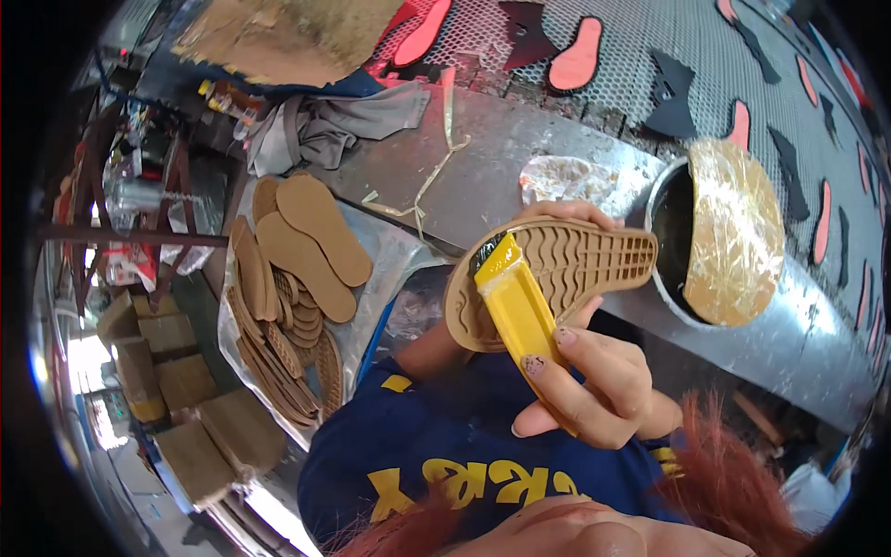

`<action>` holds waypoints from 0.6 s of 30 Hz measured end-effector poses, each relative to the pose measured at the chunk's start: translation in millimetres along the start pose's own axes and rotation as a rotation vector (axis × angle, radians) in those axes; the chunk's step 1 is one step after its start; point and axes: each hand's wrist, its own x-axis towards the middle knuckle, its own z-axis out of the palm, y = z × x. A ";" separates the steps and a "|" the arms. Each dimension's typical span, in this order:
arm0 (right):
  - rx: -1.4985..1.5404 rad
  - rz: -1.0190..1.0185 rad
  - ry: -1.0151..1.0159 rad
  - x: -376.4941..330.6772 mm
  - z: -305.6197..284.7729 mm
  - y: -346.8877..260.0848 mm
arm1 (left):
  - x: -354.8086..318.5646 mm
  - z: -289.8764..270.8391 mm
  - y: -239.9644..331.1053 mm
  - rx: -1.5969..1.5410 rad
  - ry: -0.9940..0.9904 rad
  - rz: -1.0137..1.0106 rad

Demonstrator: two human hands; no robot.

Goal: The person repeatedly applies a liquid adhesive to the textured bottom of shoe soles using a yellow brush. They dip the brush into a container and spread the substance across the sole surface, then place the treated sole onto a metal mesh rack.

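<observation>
A tan shoe sole (585,255) with a wavy tread is held up before me, tread side facing up. My left hand (577,213) is closed round it from behind; some fingers show over its far edge and the palm is hidden. In my right hand (599,381) is a yellow-handled brush (520,311), pinched between thumb and fingers. Its dark, wet-looking bristles touch the tread near the sole's wide end. Just right of the sole stands a round pot (666,288), partly covered by a tape-wrapped cardboard lid (733,232). The pot's inside is dark.
At left, a plastic-covered surface (390,251) holds a pile of tan soles (325,232). Beyond the metal table (371,172), a mesh belt (613,102) carries pink insoles (575,56) and black pieces (670,93). A grey cloth (334,121) and cardboard boxes (195,455) are at left.
</observation>
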 end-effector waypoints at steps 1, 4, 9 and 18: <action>-0.008 -0.006 -0.019 1.6 0.1 0.3 | 3.6 -1.2 -0.9 -0.058 -0.036 0.013; 0.009 -0.016 -0.074 -2.5 -1.5 -1.1 | -1.6 1.2 -10.2 -0.538 0.014 -0.082; -0.013 -0.038 -0.137 1.9 -5.4 -0.5 | 2.3 -5.6 -22.9 -0.673 -0.054 -0.122; 0.144 -0.046 -0.093 -0.7 -6.4 6.4 | 6.6 -16.9 -16.9 -0.772 -0.173 -0.188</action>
